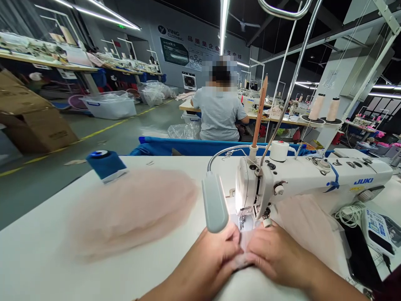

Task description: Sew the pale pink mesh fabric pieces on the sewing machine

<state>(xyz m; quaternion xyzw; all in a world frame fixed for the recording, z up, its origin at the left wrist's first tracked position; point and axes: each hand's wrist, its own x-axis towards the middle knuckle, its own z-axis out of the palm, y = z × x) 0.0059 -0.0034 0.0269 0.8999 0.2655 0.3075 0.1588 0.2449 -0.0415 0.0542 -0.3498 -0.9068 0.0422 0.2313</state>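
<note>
Both my hands rest on the white table in front of the needle of a white JUKI sewing machine (313, 177). My left hand (216, 255) and my right hand (275, 253) meet with fingers closed, pinching a small piece of pale pink fabric (242, 246) just before the presser foot (242, 219). More pink fabric (303, 221) lies under the machine arm on the right. A sheer pink tulle pile (131, 209) is spread on the table to my left, apart from both hands.
A grey lamp head (214, 202) hangs just above my left hand. A blue thread cone (106, 165) lies by the tulle. A control box (377, 230) and cables sit at right. A person in a grey shirt (219, 113) works ahead, facing away.
</note>
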